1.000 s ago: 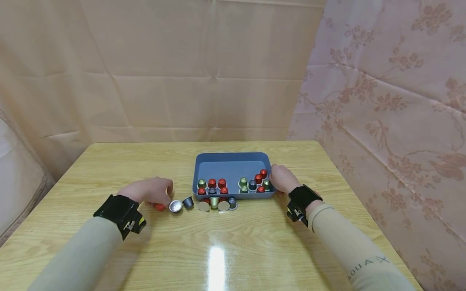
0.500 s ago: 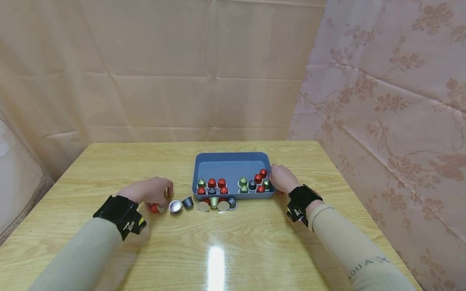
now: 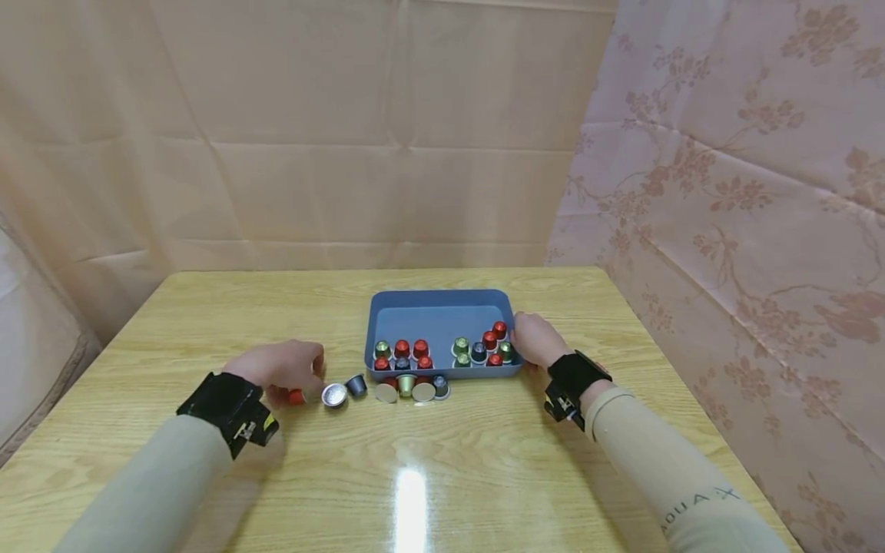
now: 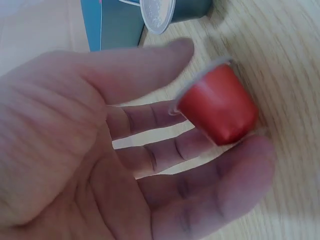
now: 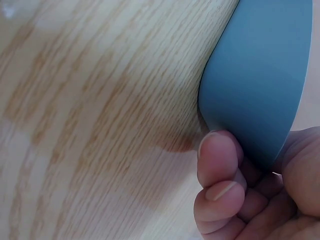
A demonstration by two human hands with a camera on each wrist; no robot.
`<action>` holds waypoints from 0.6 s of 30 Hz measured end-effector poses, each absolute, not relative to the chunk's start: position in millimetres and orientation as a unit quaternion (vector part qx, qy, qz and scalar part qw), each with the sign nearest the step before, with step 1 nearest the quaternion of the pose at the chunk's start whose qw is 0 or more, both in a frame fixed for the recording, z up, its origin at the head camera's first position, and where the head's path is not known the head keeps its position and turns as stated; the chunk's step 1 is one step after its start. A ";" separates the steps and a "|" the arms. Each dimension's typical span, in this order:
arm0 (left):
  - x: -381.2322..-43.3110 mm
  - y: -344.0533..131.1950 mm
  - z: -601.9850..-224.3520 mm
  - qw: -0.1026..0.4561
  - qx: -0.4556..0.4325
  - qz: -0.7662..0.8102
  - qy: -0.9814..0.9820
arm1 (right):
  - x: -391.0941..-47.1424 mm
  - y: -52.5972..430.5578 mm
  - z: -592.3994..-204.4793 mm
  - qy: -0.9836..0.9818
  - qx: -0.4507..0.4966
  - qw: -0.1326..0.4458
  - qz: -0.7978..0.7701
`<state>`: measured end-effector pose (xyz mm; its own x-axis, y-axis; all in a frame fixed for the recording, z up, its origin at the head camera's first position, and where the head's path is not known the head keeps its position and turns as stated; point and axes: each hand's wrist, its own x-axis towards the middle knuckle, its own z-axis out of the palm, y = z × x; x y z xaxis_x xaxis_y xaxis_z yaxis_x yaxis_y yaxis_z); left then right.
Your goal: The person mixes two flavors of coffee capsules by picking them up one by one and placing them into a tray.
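Left of the tray, my left hand [image 3: 280, 365] is low over the table, fingers loosely curved around a red coffee capsule [image 4: 219, 105]. In the left wrist view a fingertip [image 4: 257, 150] touches the capsule's closed end, while the thumb looks apart from its rim. The capsule lies tilted on its side; the head view shows only part of it [image 3: 296, 397]. My right hand [image 3: 539, 340] grips the right end of a blue-grey tray [image 3: 432, 316], fingers curled against the outer wall [image 5: 250, 85] and thumb on the other side of the rim.
Red, green and dark capsules [image 3: 420, 349] stand rim-down in the tray's near half. Several more [image 3: 406, 385] lie along its front edge. A silver-faced capsule [image 3: 335, 395] and a dark one [image 3: 356, 385] sit between the left hand and the tray.
By the left hand the red capsule has turned: its pale rim, seen half a second ago, no longer shows in the head view. The left hand has shifted slightly; the right hand and tray stay put.
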<state>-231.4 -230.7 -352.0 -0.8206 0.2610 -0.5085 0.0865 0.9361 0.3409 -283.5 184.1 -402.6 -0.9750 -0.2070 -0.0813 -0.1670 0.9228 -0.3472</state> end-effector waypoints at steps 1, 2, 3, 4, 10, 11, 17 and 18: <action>-231.6 -230.4 -352.6 0.284 0.098 0.154 0.941 | -283.4 184.2 -402.6 0.979 -0.097 0.058 -0.172; -231.8 -230.2 -353.3 0.284 0.102 0.154 0.941 | -283.2 184.1 -402.3 0.978 -0.096 0.060 -0.173; -232.1 -230.1 -353.7 0.286 0.104 0.156 0.940 | -282.9 184.0 -402.0 0.978 -0.096 0.062 -0.174; -232.4 -229.9 -353.9 0.286 0.108 0.157 0.939 | -282.6 183.6 -401.6 0.978 -0.094 0.064 -0.177; -239.0 -230.2 -355.4 0.262 0.154 0.153 0.940 | -280.2 182.7 -398.8 0.975 -0.083 0.076 -0.190; -241.0 -230.2 -356.1 0.249 0.168 0.145 0.943 | -279.9 182.6 -398.6 0.975 -0.084 0.077 -0.190; -252.9 -227.6 -359.8 0.155 0.228 0.103 0.956 | -280.2 182.5 -398.2 0.976 -0.085 0.076 -0.187; -254.6 -227.0 -360.4 0.146 0.232 0.105 0.956 | -280.3 182.5 -398.2 0.976 -0.085 0.075 -0.186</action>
